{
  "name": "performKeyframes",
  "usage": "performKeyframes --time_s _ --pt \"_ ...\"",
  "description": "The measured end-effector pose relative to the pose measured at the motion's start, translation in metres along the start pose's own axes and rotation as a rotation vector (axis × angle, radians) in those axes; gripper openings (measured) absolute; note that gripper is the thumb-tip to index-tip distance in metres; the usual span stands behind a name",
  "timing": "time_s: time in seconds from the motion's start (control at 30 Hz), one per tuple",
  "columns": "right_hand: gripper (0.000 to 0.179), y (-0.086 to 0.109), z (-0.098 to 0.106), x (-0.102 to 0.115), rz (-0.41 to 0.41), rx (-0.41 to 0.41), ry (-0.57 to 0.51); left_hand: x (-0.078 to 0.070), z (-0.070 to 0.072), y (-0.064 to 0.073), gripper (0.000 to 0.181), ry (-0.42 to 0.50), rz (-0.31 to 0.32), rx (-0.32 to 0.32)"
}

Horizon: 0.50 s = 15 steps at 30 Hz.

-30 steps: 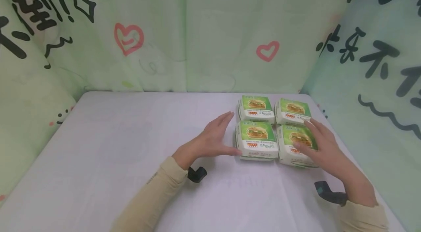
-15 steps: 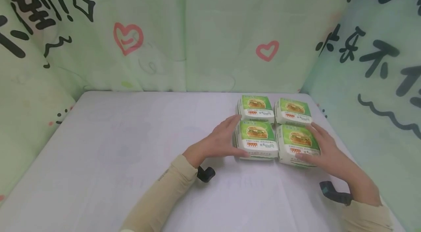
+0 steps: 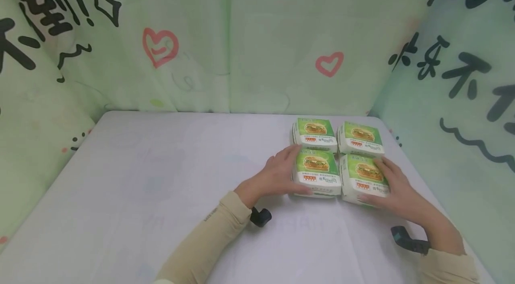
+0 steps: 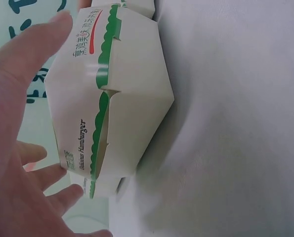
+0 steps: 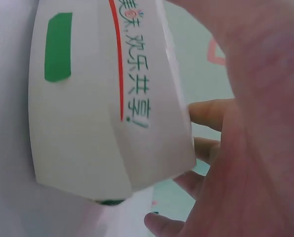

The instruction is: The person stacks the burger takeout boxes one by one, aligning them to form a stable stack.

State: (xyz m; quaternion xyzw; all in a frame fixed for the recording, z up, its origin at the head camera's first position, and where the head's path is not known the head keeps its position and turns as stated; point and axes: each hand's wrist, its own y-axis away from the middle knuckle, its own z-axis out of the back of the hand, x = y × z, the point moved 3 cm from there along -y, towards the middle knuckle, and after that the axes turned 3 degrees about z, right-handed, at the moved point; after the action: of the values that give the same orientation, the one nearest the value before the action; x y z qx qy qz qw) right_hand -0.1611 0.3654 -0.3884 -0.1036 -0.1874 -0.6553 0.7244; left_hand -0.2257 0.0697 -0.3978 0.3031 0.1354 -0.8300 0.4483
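**Left hand (image 3: 281,175) and right hand (image 3: 400,190) frame the front left box (image 3: 315,172) and the front right box (image 3: 362,174)**

Both front boxes sit on the white tabletop (image 3: 181,176), near its right side, with a back left box (image 3: 315,134) and a back right box (image 3: 360,137) close behind. Each lid is green with a burger picture above a white band bearing a small red label.

Each hand is spread around the outer side of its front box, thumb at the near edge and fingers toward the far corner. I cannot tell how firmly either one presses.

The head view shows the lids; the wrist views show the sides. The left one reveals a scalloped green border, the words "Delicious Hamburger" and a narrow gap along the lid seam. The right one shows green Chinese lettering beside a red line, and a green tab.
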Motion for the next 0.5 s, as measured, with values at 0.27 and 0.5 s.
performKeyframes --time_s 0.27,0.5 --pt "0.114 0.0042 0.0007 -0.0083 0.015 0.001 0.031 -0.0029 -0.0027 -0.0019 0.112 -0.077 0.04 -0.023" --pt "0.113 0.0037 0.0005 -0.0085 0.004 0.006 0.016 -0.0042 -0.0021 -0.0024 0.11 -0.13 0.042 -0.043"
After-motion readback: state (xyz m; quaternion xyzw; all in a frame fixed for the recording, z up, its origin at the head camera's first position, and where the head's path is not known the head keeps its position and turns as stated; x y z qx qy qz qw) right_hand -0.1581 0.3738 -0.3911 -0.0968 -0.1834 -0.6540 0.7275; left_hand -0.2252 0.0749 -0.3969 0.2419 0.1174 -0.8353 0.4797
